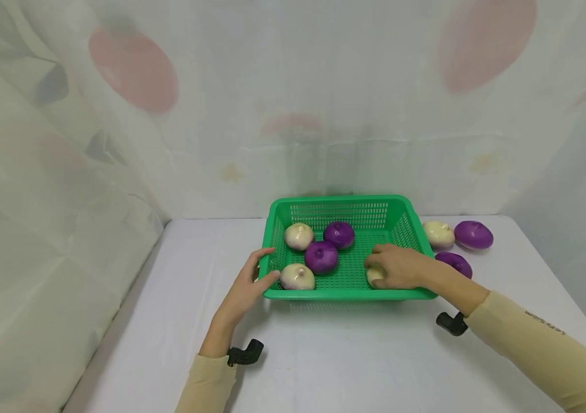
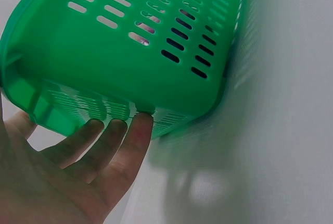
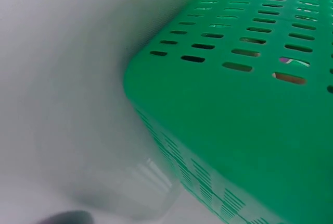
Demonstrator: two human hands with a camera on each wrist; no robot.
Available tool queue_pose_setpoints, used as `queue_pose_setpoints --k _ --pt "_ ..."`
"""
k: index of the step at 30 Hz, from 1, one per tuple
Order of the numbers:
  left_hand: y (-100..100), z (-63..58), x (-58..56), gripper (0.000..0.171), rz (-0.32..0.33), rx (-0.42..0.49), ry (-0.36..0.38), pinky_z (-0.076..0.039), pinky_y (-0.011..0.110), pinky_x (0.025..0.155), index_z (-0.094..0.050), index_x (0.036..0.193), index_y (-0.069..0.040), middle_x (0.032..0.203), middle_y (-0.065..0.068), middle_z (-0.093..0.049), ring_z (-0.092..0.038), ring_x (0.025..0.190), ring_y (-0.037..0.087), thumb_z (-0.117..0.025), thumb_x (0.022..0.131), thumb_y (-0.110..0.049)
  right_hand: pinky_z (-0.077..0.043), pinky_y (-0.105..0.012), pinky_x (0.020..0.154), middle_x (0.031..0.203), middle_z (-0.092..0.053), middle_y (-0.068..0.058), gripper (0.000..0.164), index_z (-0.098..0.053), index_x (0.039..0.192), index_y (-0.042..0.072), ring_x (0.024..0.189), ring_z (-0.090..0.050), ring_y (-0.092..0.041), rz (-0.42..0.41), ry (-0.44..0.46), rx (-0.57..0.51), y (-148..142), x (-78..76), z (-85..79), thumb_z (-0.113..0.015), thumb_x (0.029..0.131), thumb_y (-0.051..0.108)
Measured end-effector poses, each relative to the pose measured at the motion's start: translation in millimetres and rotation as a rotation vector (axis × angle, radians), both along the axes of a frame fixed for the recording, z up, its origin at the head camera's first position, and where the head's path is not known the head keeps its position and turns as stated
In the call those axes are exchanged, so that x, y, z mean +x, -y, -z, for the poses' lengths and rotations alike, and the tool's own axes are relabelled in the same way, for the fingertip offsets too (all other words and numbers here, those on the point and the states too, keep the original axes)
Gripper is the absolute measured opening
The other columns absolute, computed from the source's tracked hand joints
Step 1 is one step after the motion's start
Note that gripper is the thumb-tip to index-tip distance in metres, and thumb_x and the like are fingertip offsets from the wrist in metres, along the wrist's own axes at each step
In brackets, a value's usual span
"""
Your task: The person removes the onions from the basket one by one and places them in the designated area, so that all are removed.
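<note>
A green plastic basket (image 1: 347, 294) sits on the white table. My left hand (image 1: 245, 289) grips its left end, thumb over the rim; in the left wrist view, fingers (image 2: 132, 146) lie against the outer wall. Inside the basket's right part, my right hand (image 1: 401, 267) holds a pale onion (image 1: 374, 275), mostly hidden under the fingers. At the basket's left are two pale onions (image 1: 298, 278) and two purple onions (image 1: 321, 257). The right wrist view shows the basket wall (image 3: 208, 104), which hides the right hand.
Right of the basket lie a pale onion (image 1: 438, 234) and two purple onions (image 1: 473, 234), one partly behind my right forearm. A patterned curtain (image 1: 293, 115) hangs behind the table (image 1: 344, 355). Each wrist wears a black camera mount (image 1: 245, 352).
</note>
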State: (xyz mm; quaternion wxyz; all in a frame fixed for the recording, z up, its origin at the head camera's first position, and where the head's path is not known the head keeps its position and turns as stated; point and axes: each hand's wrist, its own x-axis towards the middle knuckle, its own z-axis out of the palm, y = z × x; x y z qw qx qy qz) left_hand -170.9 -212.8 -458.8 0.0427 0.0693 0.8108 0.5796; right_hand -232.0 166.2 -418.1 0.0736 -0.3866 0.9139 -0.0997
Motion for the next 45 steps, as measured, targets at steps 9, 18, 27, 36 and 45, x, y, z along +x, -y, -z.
queue_pose_setpoints --k 9,18,27,36,45 --pt "-1.6 -2.2 0.9 0.053 -0.003 -0.008 -0.008 -0.015 0.066 0.118 -0.041 0.149 -0.035 0.164 0.002 -0.025 -0.013 0.153 0.041 -0.065 0.102 -0.029 -0.053 -0.037 0.074 0.108 -0.061 -0.001 0.033 -0.072 0.116 0.012 0.096 -0.055 -0.019 -0.002 -0.044 -0.065 -1.0 -2.7 -2.7 -0.075 0.088 0.028" --pt "-1.9 -2.6 -0.2 0.055 -0.005 -0.003 -0.018 -0.014 0.062 0.120 -0.042 0.148 -0.034 0.162 -0.001 -0.030 -0.014 0.153 0.038 -0.067 0.099 -0.037 -0.053 -0.043 0.080 0.113 -0.062 -0.004 0.032 -0.072 0.116 0.014 0.102 -0.057 -0.024 -0.012 -0.108 -0.083 -2.8 -1.4 -15.1 -0.074 0.086 0.027" --pt "-0.9 -1.8 -0.5 0.053 0.002 0.004 -0.011 -0.014 0.065 0.118 -0.041 0.149 -0.034 0.164 0.001 -0.027 -0.013 0.153 0.039 -0.065 0.101 -0.029 -0.052 -0.047 0.088 0.120 -0.062 -0.006 0.033 -0.071 0.118 0.016 0.109 -0.058 -0.028 -0.014 -0.144 -0.101 -5.7 8.6 -37.5 -0.073 0.086 0.027" --pt "0.1 -0.4 -0.7 0.057 -0.006 -0.003 -0.005 -0.017 0.067 0.117 -0.042 0.148 -0.035 0.164 0.001 -0.025 -0.017 0.152 0.040 -0.068 0.098 -0.043 -0.052 -0.044 0.083 0.121 -0.062 -0.006 0.033 -0.072 0.117 0.018 0.112 -0.057 -0.028 0.016 -0.180 -0.186 -17.2 19.3 -59.0 -0.073 0.086 0.026" --pt "0.2 0.0 -1.8 0.055 0.003 0.000 -0.010 -0.015 0.067 0.117 -0.042 0.148 -0.034 0.165 0.002 -0.025 -0.016 0.152 0.040 -0.067 0.100 -0.035 -0.053 -0.041 0.081 0.122 -0.062 -0.003 0.033 -0.073 0.119 0.018 0.110 -0.058 -0.026 0.053 -0.158 -0.290 -33.1 29.4 -73.6 -0.075 0.087 0.023"
